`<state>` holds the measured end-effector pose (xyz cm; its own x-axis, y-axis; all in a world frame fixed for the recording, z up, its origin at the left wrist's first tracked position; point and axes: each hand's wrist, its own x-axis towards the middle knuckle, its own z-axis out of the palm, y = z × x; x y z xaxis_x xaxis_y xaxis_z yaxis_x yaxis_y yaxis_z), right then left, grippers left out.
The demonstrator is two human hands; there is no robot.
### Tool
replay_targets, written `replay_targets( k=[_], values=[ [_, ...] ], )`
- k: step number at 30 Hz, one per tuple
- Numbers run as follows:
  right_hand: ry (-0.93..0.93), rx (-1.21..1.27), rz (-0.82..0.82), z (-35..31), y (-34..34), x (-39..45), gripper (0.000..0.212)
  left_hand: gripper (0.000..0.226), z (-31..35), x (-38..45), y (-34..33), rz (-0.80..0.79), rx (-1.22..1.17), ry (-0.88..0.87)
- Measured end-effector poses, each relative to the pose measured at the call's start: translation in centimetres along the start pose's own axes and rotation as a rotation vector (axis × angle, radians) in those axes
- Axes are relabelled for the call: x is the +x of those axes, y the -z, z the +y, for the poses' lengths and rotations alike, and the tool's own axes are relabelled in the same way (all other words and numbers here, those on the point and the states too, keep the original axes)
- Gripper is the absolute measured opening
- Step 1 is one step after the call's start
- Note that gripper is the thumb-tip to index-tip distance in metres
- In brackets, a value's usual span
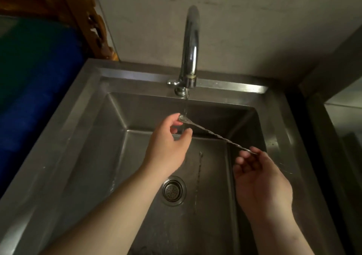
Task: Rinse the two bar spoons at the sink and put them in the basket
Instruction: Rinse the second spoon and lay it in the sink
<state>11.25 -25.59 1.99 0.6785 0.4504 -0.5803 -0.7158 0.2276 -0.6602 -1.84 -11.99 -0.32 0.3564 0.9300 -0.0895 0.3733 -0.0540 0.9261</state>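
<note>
Over the steel sink, water runs from the faucet. One bar spoon is held between both hands. Left hand: grip pinched on the bowl end, right under the stream. Right hand: fingertips closed on the handle tip. Long axis slants from upper left, bowl, down to lower right. Second bar spoon lies free on the basin floor, just right of the drain, lengthwise front to back.

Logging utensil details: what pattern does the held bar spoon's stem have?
A twisted spiral along its silvery stem, on the held bar spoon, clearest in the head view.
</note>
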Motion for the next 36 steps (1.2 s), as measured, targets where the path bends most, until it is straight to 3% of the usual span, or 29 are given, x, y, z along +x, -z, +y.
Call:
replay_targets(
  k=[6,11,16,18,20,23,27,31,36],
  values=[
    [-0.079,0.060,0.066,1.3,0.8,1.9,0.030,0.017,0.5,1.6,-1.5,0.019,-0.146,0.039],
    [-0.251,0.066,0.110,3.2,0.2,2.3,0.033,0.014,2.2,2.7,-2.1,-0.067,-0.585,0.125],
    [-0.450,-0.168,0.078,6.8,-1.5,1.6,0.034,0.019,4.1,3.1,-1.8,-0.136,-0.633,0.099],
    [-0.328,-0.510,0.029,7.6,-2.2,1.2,0.031,0.022,4.3,3.1,-1.3,-0.172,-0.546,0.017],
    [0.023,-0.947,-0.043,8.1,-2.9,1.1,0.024,0.026,4.3,3.0,-0.7,-0.204,-0.448,-0.076],
    [0.528,-1.068,-0.235,7.7,-4.6,0.9,0.023,0.027,4.3,3.0,0.0,-0.200,-0.383,-0.167],
    [0.498,-0.814,-0.409,6.2,-7.8,0.9,0.021,0.023,4.5,2.8,0.7,-0.112,-0.383,-0.220],
    [0.478,-0.669,-0.531,5.5,-10.1,0.6,0.034,0.019,4.8,2.9,1.8,-0.062,-0.411,-0.250],
    [0.530,-0.594,-0.568,5.5,-11.4,0.9,0.034,0.014,5.1,3.3,2.7,-0.047,-0.426,-0.260]
  ],
)
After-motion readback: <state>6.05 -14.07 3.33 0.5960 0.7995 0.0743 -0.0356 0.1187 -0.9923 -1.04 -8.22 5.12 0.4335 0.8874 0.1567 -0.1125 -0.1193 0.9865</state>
